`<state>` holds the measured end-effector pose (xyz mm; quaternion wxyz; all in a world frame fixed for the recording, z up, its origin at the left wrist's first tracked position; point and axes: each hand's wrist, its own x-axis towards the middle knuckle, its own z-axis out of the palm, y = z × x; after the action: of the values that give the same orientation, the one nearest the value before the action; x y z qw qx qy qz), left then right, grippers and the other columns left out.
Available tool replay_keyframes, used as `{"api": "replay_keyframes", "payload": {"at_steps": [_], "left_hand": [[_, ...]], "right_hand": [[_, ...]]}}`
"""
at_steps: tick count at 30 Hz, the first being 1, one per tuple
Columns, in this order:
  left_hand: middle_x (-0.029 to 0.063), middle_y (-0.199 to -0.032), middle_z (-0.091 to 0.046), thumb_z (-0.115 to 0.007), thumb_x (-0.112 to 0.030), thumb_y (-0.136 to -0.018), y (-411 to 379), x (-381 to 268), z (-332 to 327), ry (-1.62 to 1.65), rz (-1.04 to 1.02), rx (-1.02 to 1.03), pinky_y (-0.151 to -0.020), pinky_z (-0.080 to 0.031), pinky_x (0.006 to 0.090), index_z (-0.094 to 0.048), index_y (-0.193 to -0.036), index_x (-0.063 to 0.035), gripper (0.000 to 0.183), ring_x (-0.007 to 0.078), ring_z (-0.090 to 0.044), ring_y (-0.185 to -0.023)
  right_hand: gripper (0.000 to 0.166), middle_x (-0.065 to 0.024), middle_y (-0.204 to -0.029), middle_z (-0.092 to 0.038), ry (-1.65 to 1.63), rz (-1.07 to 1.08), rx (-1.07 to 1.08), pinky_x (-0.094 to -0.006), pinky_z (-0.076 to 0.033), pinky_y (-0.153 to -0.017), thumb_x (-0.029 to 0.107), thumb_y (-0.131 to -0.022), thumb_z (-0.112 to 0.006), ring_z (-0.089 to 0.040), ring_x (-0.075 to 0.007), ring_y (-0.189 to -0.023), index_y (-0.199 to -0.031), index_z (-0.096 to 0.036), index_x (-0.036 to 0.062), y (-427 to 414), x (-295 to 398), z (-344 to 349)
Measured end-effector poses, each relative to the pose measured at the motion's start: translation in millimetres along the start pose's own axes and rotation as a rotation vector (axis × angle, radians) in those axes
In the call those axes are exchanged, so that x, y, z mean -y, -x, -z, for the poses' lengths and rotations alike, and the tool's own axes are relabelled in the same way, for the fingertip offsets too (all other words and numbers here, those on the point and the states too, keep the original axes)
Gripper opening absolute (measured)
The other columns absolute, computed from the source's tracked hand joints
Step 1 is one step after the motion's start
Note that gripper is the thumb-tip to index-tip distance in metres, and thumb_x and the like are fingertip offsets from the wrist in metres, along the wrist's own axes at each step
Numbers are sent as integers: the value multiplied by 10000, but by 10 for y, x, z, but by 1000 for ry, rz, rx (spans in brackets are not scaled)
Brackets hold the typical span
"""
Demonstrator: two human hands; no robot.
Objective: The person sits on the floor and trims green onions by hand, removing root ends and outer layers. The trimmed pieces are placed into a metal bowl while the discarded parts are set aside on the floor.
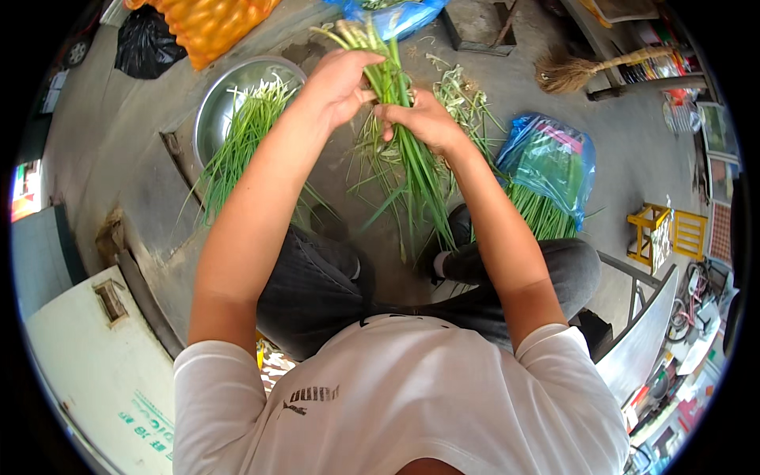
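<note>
A bunch of long green garlic chives or similar leafy stalks (pixel 409 160) hangs between my hands, its pale stem ends pointing up and away from me. My right hand (pixel 432 122) is closed around the middle of the bunch. Near the stem ends, my left hand (pixel 344 83) has thumb and fingers at the stalks; its exact hold is partly hidden. To the left, a steel basin (pixel 205 116) carries more greens (pixel 255 127), white ends inside and leaves over the rim. Loose trimmings (pixel 460 98) lie on the floor beyond my right hand.
A blue plastic bag (pixel 549 160) with greens lies at right, near my knee. A straw broom (pixel 564 71), a metal dustpan (pixel 475 29) and another blue bag (pixel 404 18) are farther off. An orange mesh sack (pixel 208 27) and a black bag (pixel 145 44) stand at upper left. A yellow stool (pixel 647 228) is at right.
</note>
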<state>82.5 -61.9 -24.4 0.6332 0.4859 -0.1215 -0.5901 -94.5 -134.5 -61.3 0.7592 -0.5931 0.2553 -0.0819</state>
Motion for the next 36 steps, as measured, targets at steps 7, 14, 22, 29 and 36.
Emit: {"api": "replay_keyframes", "payload": {"at_steps": [7, 14, 22, 29, 36], "left_hand": [[159, -1394, -629, -673, -341, -999, 368, -284, -137, -832, -163, -99, -1067, -497, 425, -513, -1480, 12, 618, 267, -595, -1302], [168, -1372, -645, -696, -326, -988, 810, -436, -171, -1120, -300, -151, -992, -521, 391, -519, -1491, -36, 606, 262, -663, -1179], [157, -1374, -649, -701, -366, -979, 825, -528, 18, -1439, -410, -317, -975, -526, 383, -491, -1520, -44, 663, 274, -674, -1163], [160, -1343, -672, -718, -401, -963, 887, -839, 498, -1434, -505, -576, -956, -534, 369, -528, -1482, 2, 683, 258, -696, -1141], [131, -1069, -759, -690, -133, -947, 1028, -1223, 357, -1110, -947, -870, -817, -556, 290, -662, -1260, 69, 374, 151, -708, -899]], "right_hand": [[314, -105, -770, -662, -69, -736, -484, -396, -535, -645, 199, -867, -752, -653, -218, -659, -1067, -676, -31, -687, -2765, 884], [325, -141, -814, -721, 245, -653, -587, -432, -527, -670, 236, -804, -757, -667, -280, -671, -904, -705, -69, -562, -3425, 718], [578, -247, -1080, -745, 429, -541, -459, -478, -555, -908, 377, -774, -883, -720, -360, -1020, -1112, -725, -64, -746, -2915, 734], [364, -235, -1120, -713, 932, 27, -676, -473, -546, -927, 231, -853, -747, -675, -424, -1063, -1123, -713, -11, -754, -2586, 704], [492, -212, -1188, -724, 1113, -341, -411, -534, -570, -906, 390, -856, -805, -713, -408, -1077, -1193, -676, 56, -1236, -2649, 548]]}}
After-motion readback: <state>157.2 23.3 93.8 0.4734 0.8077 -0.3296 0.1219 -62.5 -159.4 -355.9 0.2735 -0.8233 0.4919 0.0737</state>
